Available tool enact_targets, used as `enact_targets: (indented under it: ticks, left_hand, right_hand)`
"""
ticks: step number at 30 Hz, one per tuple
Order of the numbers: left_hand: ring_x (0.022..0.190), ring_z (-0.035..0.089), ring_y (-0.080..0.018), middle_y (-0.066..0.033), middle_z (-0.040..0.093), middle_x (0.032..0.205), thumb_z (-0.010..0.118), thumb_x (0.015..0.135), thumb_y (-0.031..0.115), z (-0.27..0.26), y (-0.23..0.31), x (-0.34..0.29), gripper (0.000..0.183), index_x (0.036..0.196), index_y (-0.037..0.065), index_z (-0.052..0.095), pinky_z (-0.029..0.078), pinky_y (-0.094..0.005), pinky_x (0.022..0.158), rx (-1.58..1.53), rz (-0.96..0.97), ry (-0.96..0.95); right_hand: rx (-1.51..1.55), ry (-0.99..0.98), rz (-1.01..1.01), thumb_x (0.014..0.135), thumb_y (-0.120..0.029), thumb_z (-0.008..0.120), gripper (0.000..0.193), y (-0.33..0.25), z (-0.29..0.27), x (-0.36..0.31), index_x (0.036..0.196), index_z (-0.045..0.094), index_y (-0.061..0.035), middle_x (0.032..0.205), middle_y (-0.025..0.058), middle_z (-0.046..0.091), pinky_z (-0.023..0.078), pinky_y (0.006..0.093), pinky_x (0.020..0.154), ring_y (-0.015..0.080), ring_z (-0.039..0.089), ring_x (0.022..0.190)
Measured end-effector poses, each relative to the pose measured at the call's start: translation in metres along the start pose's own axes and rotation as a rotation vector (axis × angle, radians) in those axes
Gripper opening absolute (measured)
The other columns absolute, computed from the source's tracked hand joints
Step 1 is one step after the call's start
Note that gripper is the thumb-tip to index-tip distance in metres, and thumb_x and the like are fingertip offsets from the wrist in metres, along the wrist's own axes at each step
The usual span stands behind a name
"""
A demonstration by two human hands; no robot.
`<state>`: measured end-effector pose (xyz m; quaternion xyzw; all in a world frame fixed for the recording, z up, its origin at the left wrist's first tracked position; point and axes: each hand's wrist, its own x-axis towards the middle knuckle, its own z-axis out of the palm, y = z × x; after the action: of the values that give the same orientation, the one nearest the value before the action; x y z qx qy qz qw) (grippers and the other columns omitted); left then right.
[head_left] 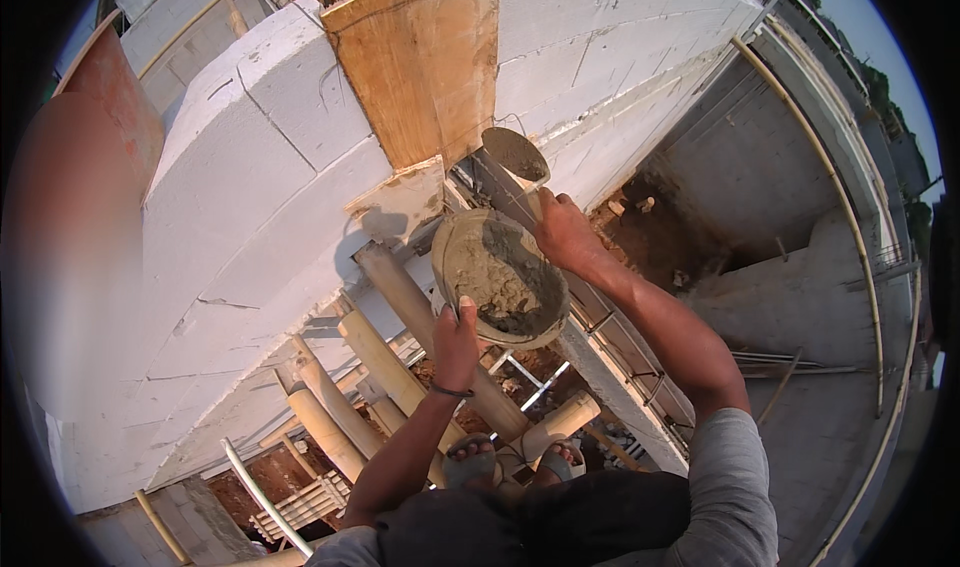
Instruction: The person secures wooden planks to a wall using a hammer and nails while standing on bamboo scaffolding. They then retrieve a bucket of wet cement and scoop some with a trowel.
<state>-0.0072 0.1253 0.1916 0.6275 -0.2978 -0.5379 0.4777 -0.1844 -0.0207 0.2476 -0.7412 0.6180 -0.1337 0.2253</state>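
Note:
A round, mortar-crusted bucket (445, 252) is tilted toward me, with wet grey mortar (490, 272) in it. My left hand (458, 342) is closed on its near left rim, thumb over the edge. My right hand (568, 232) is closed beside the bucket's far right rim, just below a smaller pail (515, 155). What its fingers hold is hidden. Mortar also coats the inside of the smaller pail, which is next to the foot of a wooden formwork board (420, 62). A mortar-smeared board piece (405, 202) lies left of that foot.
White block walls (270, 167) run to either side of the formwork. Bamboo poles (385, 352) and a round post lie under and around my sandalled feet (470, 459), with ground visible far below through the gaps. A long beam (625, 387) passes on the right, above a deep pit (660, 222).

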Motion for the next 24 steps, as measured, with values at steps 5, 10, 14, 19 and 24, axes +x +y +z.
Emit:
enact_targets:
  ticks: [5, 10, 14, 19, 24]
  left_hand:
    - [0.054, 0.046, -0.0085, 0.0000, 0.045, 0.064, 0.048, 0.102, 0.036, 0.007, 0.005, 0.010, 0.040, 0.086, -0.001, 0.053, 0.045, -0.0284, 0.044, 0.047, 0.128, 0.021]
    - [0.054, 0.047, -0.0073, -0.0003, 0.045, 0.064, 0.048, 0.102, 0.033, 0.023, 0.030, 0.006, 0.038, 0.086, -0.001, 0.054, 0.046, -0.0277, 0.044, 0.099, 0.221, -0.050]
    - [0.055, 0.051, -0.0071, -0.0007, 0.047, 0.065, 0.049, 0.101, 0.031, 0.032, 0.047, -0.004, 0.036, 0.088, -0.002, 0.055, 0.049, -0.0273, 0.044, 0.245, 0.231, -0.202]
    - [0.058, 0.057, -0.0096, -0.0023, 0.053, 0.069, 0.051, 0.100, 0.028, 0.040, 0.051, 0.006, 0.033, 0.096, -0.004, 0.058, 0.054, -0.0283, 0.045, 0.220, 0.130, -0.311]
    - [0.068, 0.063, -0.0114, -0.0058, 0.060, 0.082, 0.048, 0.101, 0.028, 0.030, 0.050, 0.015, 0.034, 0.105, -0.004, 0.059, 0.059, -0.0282, 0.050, 0.176, 0.100, -0.383]
  right_hand:
    - [-0.066, 0.016, -0.174, 0.083, -0.015, 0.062, 0.038, 0.035, -0.051, -0.071, 0.114, 0.049, 0.0044, 0.109, 0.0302, 0.058, 0.048, 0.0511, 0.086, 0.0448, 0.060, 0.099]
    - [-0.420, -0.201, 0.019, 0.088, -0.020, 0.057, 0.028, 0.052, -0.063, -0.107, 0.108, 0.058, -0.0006, 0.092, 0.0242, 0.065, 0.053, 0.0487, 0.074, 0.0384, 0.066, 0.087]
    - [-0.518, -0.229, -0.017, 0.084, -0.019, 0.062, 0.031, 0.065, -0.057, -0.091, 0.110, 0.058, -0.0026, 0.091, 0.0212, 0.065, 0.054, 0.0476, 0.061, 0.0372, 0.067, 0.075]
    - [-0.531, -0.155, -0.262, 0.085, -0.015, 0.056, 0.037, 0.076, -0.034, -0.069, 0.117, 0.056, 0.0023, 0.088, 0.0207, 0.063, 0.054, 0.0428, 0.057, 0.0356, 0.067, 0.069]
    - [-0.560, -0.164, -0.548, 0.083, -0.011, 0.055, 0.037, 0.056, -0.005, -0.093, 0.113, 0.056, 0.0106, 0.090, 0.0226, 0.065, 0.056, 0.0403, 0.060, 0.0325, 0.069, 0.074]
